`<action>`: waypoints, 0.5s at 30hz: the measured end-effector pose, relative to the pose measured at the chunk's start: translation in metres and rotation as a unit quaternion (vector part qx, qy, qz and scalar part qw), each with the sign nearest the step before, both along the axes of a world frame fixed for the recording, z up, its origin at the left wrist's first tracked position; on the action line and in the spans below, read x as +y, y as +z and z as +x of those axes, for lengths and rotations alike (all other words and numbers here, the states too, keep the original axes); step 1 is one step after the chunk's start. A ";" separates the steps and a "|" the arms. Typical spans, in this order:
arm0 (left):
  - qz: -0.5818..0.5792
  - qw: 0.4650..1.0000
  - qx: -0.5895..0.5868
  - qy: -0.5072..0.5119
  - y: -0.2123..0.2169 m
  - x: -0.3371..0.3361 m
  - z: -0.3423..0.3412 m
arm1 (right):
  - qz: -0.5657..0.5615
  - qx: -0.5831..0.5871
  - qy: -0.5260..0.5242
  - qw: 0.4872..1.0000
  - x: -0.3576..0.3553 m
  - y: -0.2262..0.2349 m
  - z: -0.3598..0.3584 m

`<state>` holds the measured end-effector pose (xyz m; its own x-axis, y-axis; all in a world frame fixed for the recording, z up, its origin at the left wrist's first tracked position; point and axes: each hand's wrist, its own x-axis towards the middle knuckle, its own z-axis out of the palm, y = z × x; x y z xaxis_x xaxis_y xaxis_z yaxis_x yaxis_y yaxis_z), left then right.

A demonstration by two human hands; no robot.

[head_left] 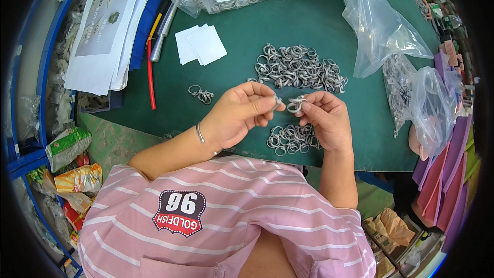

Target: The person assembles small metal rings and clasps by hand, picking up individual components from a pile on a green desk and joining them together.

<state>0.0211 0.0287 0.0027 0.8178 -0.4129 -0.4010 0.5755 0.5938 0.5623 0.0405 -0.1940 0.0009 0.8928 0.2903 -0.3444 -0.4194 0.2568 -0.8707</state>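
Left hand (242, 113), right hand (321, 118) each pinch metal ring (295, 105) above green table (309, 25)

A: The light is bright and even, falling from above; shadows under the left hand (242, 113) and right hand (324, 118) are short and soft on the dark green table mat (309, 25).

B: Any glare?

A: Beyond the fingers, the clear crumpled plastic bags (381, 25) catch white highlights, and the white paper sheets (110, 25) look nearly washed out.

B: Sharpness?

A: Crisp around the fingertips. Toward the rim, straight edges bow, detail smears, and the corners go black.
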 end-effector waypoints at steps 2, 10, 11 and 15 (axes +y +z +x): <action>0.214 0.961 -0.174 -0.029 -0.005 -0.001 -0.007 | 0.004 0.010 -0.001 1.000 0.001 0.002 0.001; 0.477 0.750 -0.432 -0.153 -0.004 0.001 -0.010 | 0.070 -0.018 -0.012 0.997 0.002 -0.002 -0.003; 0.399 0.838 -0.350 -0.127 -0.002 -0.001 -0.009 | 0.074 -0.029 -0.013 0.997 0.003 -0.002 -0.004; 0.177 0.967 -0.167 -0.071 0.007 -0.005 0.002 | 0.054 -0.138 0.019 0.989 0.007 -0.002 -0.012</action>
